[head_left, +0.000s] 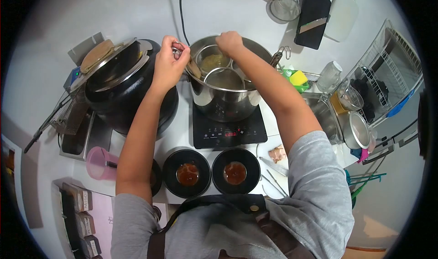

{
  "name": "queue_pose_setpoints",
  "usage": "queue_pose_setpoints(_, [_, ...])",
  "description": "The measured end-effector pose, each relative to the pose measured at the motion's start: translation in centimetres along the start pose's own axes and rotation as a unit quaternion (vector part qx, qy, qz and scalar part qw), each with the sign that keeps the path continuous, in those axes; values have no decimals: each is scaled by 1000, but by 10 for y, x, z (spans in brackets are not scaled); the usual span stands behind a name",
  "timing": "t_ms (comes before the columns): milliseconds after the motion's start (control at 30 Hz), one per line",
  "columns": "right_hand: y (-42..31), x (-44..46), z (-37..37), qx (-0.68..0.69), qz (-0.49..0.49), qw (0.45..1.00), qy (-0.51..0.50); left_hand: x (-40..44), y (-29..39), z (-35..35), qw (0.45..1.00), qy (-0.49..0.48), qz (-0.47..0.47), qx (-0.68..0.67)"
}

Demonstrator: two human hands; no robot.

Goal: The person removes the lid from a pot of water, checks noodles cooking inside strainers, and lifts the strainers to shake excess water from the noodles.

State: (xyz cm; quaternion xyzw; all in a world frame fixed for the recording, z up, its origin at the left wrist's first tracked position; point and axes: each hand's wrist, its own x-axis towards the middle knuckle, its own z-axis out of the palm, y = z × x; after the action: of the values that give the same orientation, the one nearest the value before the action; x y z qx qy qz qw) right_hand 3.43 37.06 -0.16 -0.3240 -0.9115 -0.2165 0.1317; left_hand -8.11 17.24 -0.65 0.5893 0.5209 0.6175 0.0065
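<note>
Nearest me, two black bowls [172,161] of brown sauce sit on the table [181,129]. Beyond, the steel pot [214,104] stands on the induction cooker [228,142], strainer baskets [212,59] inside. My left hand [172,60] curls near its left rim, my right hand [230,43] over its far side; I cannot tell whether either is clamped on anything.

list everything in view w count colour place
pot: one, silver, centre
cooktop: one, black, under pot
strainer baskets: at least two, silver, in pot
bowls: three, black, in front
liquid: two visible, brown, in bowls
large vessel: one, black, left
cup: one, pink, lower left
sponge: one, yellow, near sink
slicer: one, black, upper right
cutting board: one, white, beside slicer
jar: one, clear, by sink
sink: one, silver, right
rack: one, pale, far right
containers: at least three, white-labelled, lower left
left hand: one, bare, beside pot
right hand: one, bare, over pot
sleeves: two, grey, bottom
</note>
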Motion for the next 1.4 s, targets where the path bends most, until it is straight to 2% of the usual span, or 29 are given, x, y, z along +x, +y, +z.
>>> queue_pose_setpoints(67, [-5,-1,5,-28,-68,989,-129,1,0,0,999,-2,-19,26])
queue_pose_setpoints(100, [-5,2,5,17,-20,995,-100,2,0,-1,999,0,-17,27])
queue_pose_setpoints(200, [-7,2,13,17,-9,995,-101,1,0,-1,999,-2,1,41])
queue_pose_setpoints(267, [-10,1,7,6,-27,995,-96,1,3,-2,998,-25,-19,51])
queue_pose_setpoints(300, [-12,2,-8,-7,-45,995,-90,1,3,-2,998,-9,4,56])
queue_pose_setpoints(367, [0,2,-47,-44,-40,998,-3,2,0,-6,998,-6,9,67])
queue_pose_setpoints(433, [3,-25,-108,-85,-2,995,47,3,-2,-9,997,-17,-12,80])
queue_pose_setpoints(467, [4,-39,-131,-86,-2,995,48,5,-3,-10,997,-15,-10,80])
queue_pose_setpoints(533, [4,-64,-158,-104,-71,992,-33,7,-7,-8,997,-4,-27,77])
queue_pose_setpoints(567, [1,-71,-152,-105,-67,992,-36,7,-13,-6,997,9,-16,78])
queue_pose_setpoints(633, [-11,-80,-114,-119,-178,974,-75,9,-21,-4,997,27,-10,74])
queue_pose_setpoints(667, [-12,-75,-72,-126,-201,967,-89,8,-23,-4,997,24,-12,72])
queue_pose_setpoints(733, [-16,-84,-35,-104,-250,952,-145,11,-24,-4,995,39,-24,93])
queue_pose_setpoints(800, [-20,-80,-54,-79,-236,956,-155,16,-17,-1,994,55,-29,88])
queue_pose_setpoints(867, [-13,-72,-55,-71,-214,963,-150,16,-15,2,981,74,-107,145])
queue_pose_setpoints(900, [-11,-71,-51,-60,-193,969,-143,19,-16,3,979,77,-111,156])
queue_pose_setpoints(1033, [-15,-73,-41,38,-177,973,-142,28,-14,6,961,91,-102,240])
queue_pose_setpoints(1133, [-15,-72,-32,-47,-190,967,-163,32,-13,7,951,86,-99,281])
queue_pose_setpoints(1167, [-14,-73,-31,-44,-187,968,-163,33,-13,6,953,86,-109,269])
queue_pose_setpoints(1233, [-11,-72,-31,43,-175,978,-107,32,-11,5,955,84,-103,265])
queue_pose_setpoints(1333, [-11,-69,-17,-21,-188,971,-148,29,-20,4,958,84,-95,256])
queue_pose_setpoints(1400, [-11,-70,-38,0,-161,974,-162,32,-23,2,960,86,-82,254])
